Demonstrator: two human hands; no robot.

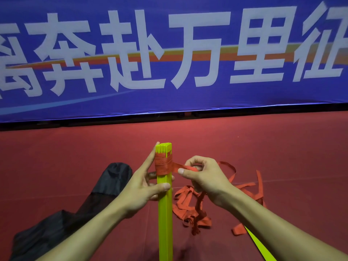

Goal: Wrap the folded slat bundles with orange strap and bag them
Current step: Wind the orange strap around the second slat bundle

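- left hand (145, 183) grips the upright yellow slat bundle (165, 208), index finger along its top.
- right hand (202, 176) pinches the orange strap (163, 164) wound near the bundle's top.
- black bag (62, 219) lies to the left.

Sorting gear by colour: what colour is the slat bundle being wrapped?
Bright yellow-green slat bundle, clearest in the head view.

Reaches forward with both bare forearms, converging at centre. Grips the slat bundle (165, 213) with the left hand (145, 185): thumb across the front, index straight up the left side, other fingers (152, 174) curled behind. Pinches the orange strap (163, 163) taut with the right hand (205, 178), thumb uppermost, just right of the bundle.
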